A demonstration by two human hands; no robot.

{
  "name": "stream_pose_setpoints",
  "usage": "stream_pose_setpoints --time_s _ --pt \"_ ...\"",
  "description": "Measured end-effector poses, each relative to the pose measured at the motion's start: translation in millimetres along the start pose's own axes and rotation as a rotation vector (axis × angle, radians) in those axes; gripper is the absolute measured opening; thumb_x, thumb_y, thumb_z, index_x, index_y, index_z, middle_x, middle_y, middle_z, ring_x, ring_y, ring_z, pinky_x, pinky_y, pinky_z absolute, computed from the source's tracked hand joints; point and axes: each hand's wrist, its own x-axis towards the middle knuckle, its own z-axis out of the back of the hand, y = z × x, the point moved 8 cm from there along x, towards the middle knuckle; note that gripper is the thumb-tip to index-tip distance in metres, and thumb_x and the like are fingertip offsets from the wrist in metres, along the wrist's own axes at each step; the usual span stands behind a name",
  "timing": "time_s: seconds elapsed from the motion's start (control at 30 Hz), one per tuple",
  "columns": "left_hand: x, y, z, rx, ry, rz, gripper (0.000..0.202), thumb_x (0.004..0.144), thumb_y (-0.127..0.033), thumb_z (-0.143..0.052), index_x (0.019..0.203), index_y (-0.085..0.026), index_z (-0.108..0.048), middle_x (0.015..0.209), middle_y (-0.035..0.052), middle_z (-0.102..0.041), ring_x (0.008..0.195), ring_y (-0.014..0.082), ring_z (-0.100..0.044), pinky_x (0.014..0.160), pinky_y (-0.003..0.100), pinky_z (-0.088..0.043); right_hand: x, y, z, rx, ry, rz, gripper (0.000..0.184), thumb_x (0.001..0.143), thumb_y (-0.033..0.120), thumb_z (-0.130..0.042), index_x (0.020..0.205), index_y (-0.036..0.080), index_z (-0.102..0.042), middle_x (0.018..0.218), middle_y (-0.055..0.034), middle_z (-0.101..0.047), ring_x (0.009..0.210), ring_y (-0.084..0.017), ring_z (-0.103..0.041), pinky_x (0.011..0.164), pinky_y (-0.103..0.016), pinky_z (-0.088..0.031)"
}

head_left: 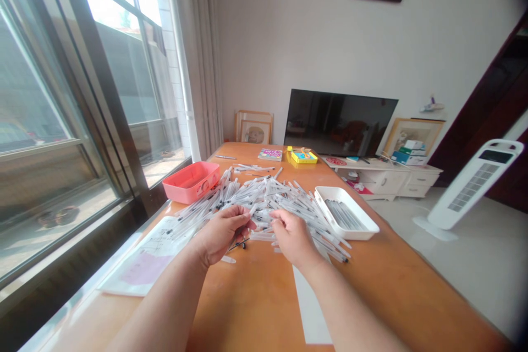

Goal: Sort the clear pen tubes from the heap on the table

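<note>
A big pile of clear plastic pens (264, 198) lies spread across the orange wooden table (256, 297). My left hand (220, 234) is curled at the near edge of the pile, fingers closed on a clear pen part. My right hand (291, 234) is beside it, fingers pinched on another clear pen piece. The two hands nearly meet over the pile's front. A thin dark refill (239, 244) lies on the table just below my left hand.
A pink tray (192, 181) stands left of the pile. A white tray (346, 213) holding several pens stands to the right. Paper sheets (144, 258) lie at the left. Small boxes (303, 155) sit at the far end. A white fan (470, 184) stands on the floor.
</note>
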Motion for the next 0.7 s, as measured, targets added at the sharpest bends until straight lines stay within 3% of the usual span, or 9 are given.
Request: stream_pose_setpoints --time_s 0.13,0.4,0.7 --pt "1.2 -3.2 11.1 -0.030 -0.057 -0.026 0.026 0.080 -0.035 -0.075 0.087 -0.017 -0.057 0.078 0.0058 -0.068 0.058 0.0092 -0.053 0.050 0.020 -0.035 -5.7 8.8 -16.5 -0.248 0.130 0.085 0.025 0.084 0.014 -0.053 0.093 0.025 -0.074 0.096 -0.0029 -0.073 0.090 -0.019 -0.066 0.080 -0.028 -0.047" --pt "0.6 -6.1 21.3 -0.079 -0.114 -0.017 0.030 0.077 -0.034 -0.078 0.088 -0.016 -0.057 0.080 0.0071 -0.069 0.057 0.0088 -0.055 0.050 0.019 -0.036 -21.8 34.1 -50.7 -0.440 0.296 0.215 0.026 0.088 0.018 -0.054 0.097 0.030 -0.075 0.096 -0.0037 -0.068 0.097 -0.021 -0.062 0.082 -0.028 -0.044" --pt "-0.8 -5.7 26.6 -0.131 -0.168 -0.010 0.027 0.075 -0.029 -0.077 0.088 -0.016 -0.057 0.077 0.0072 -0.069 0.057 0.0081 -0.055 0.051 0.017 -0.037 -6.7 10.5 -19.9 -0.553 0.119 0.084 0.020 0.085 0.014 -0.054 0.094 0.025 -0.069 0.096 -0.0044 -0.067 0.092 -0.021 -0.060 0.077 -0.029 -0.041"
